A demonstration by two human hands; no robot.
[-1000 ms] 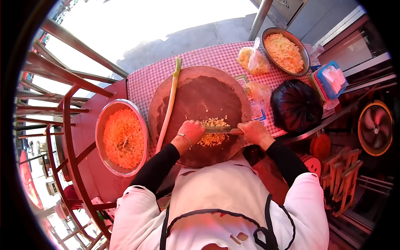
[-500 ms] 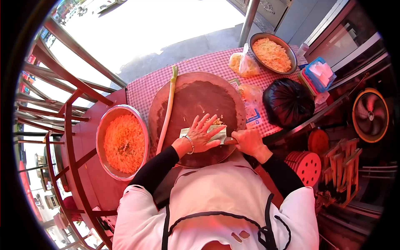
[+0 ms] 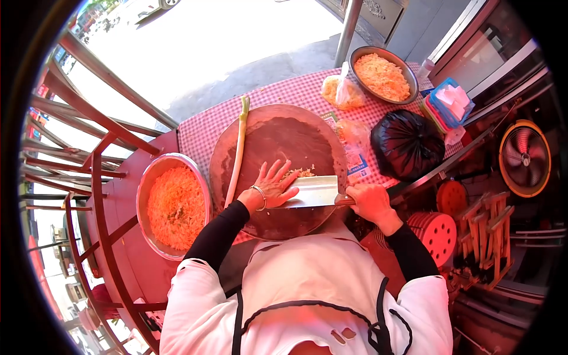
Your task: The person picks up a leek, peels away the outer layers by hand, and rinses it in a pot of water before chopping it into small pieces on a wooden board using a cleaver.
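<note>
A broad cleaver [image 3: 316, 192] lies across the near part of a round brown chopping board [image 3: 284, 130], its blade pointing left. My right hand [image 3: 371, 204] is wrapped round its wooden handle. Fingers spread, my left hand [image 3: 273, 188] rests at the left end of the blade; whether the palm touches metal or board cannot be made out. Just beyond the blade is a small pile of chopped bits [image 3: 305, 173]. One long green onion [image 3: 239, 151] lies along the board's left edge, its green tip pointing away from me.
A bowl of shredded orange food [image 3: 176, 207] stands at the left, another [image 3: 383, 77] at the back right. On the checked cloth [image 3: 207, 121] are plastic bags [image 3: 343, 92], a black bag [image 3: 408, 145] and stacked boxes [image 3: 452, 103]. Metal railings [image 3: 106, 118] flank the left.
The cleaver has shifted right and more of its blade shows. My right hand has moved right with it, while my left hand has slid left towards the blade's end.
</note>
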